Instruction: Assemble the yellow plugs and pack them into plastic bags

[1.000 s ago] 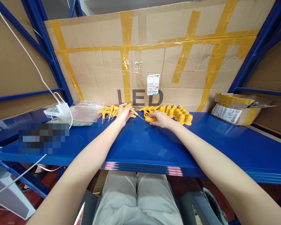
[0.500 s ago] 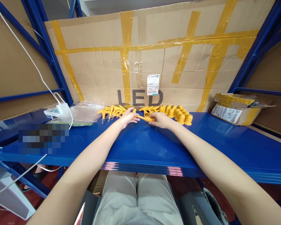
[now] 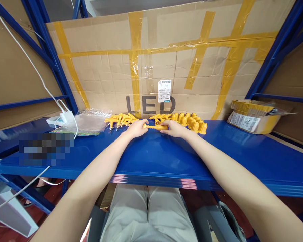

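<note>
Between my two hands, above the blue shelf, a yellow plastic corkscrew (image 3: pixel 153 127) lies sideways with its ribbed shaft showing. My left hand (image 3: pixel 138 128) has its fingers closed round the left end. My right hand (image 3: pixel 175 128) grips the thicker right end, which its fingers partly cover. Left of my hands several yellow T-shaped handles with metal spirals (image 3: pixel 120 120) lie in a heap. Behind my hands are more yellow pieces (image 3: pixel 160 117). Several yellow cup-shaped bodies (image 3: pixel 194 124) stand in rows just beyond my right hand.
The blue shelf (image 3: pixel 161 158) backs onto a tall taped cardboard sheet (image 3: pixel 103 74). At right sits an open cardboard box (image 3: pixel 255 117). On the left are a clear plastic bag (image 3: pixel 92 121), a white charger (image 3: pixel 67 117) with cables and a blurred dark object (image 3: pixel 46 148).
My left hand's fingers, spread beside the corkscrew before, are now closed round its left end. The ribbed shaft shows more clearly between my hands. My right hand stays in place.
</note>
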### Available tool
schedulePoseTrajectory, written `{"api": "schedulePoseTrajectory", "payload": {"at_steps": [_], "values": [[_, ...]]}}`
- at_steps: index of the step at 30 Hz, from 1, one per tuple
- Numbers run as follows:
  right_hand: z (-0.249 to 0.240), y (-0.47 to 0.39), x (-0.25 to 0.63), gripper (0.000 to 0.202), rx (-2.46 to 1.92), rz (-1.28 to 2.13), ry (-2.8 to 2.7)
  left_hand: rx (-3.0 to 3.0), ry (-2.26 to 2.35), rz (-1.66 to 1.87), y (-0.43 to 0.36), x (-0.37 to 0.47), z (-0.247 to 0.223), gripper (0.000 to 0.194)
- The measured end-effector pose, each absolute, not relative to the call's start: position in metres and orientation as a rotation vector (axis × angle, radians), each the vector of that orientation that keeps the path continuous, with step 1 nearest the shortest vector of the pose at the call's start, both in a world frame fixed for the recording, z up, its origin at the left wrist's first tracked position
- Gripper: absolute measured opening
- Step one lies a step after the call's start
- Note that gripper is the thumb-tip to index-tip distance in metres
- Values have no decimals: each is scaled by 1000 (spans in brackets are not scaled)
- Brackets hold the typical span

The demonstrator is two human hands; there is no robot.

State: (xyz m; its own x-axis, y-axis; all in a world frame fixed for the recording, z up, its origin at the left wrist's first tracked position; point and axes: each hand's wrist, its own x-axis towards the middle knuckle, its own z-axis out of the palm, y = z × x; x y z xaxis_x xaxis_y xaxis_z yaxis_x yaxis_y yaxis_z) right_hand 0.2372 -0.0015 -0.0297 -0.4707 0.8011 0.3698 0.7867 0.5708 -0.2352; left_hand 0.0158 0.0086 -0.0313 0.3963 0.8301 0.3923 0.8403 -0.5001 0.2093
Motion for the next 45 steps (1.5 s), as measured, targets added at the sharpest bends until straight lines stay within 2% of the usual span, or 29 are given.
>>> {"api": "schedulePoseTrajectory", "payload": {"at_steps": [5, 14, 19, 24, 26, 31, 36, 38, 42, 45], "values": [[-29, 0, 241, 31, -1185, 186, -2385, -2619, -1576, -659, 9, 15, -33, 25], [-28, -3, 242, 28, -1255, 659, -2314, -2659, -1485, -623, 12, 10, -36, 24], [-28, 0, 244, 43, -1240, 814, -2086, -2697, -1537, -716, 21, 6, -41, 19], [-24, -4, 249, 24, -1158, 1081, -2004, -2722, -1557, -793, 24, 4, -43, 15], [-22, -7, 249, 30, -1179, 1165, -1976, -2704, -1570, -799, 23, 4, -42, 16], [-22, -8, 242, 62, -1316, 1284, -1889, -2650, -1572, -766, 20, 5, -39, 14], [-24, -3, 240, 72, -1423, 1274, -1856, -2683, -1556, -768, 21, 5, -39, 15], [-23, -4, 242, 70, -1429, 1316, -1863, -2708, -1573, -766, 22, 5, -39, 16], [-19, -10, 247, 46, -1319, 1337, -1869, -2715, -1589, -759, 23, 4, -40, 15], [-17, -13, 249, 43, -1238, 1289, -1874, -2704, -1565, -755, 23, 4, -41, 15]]}}
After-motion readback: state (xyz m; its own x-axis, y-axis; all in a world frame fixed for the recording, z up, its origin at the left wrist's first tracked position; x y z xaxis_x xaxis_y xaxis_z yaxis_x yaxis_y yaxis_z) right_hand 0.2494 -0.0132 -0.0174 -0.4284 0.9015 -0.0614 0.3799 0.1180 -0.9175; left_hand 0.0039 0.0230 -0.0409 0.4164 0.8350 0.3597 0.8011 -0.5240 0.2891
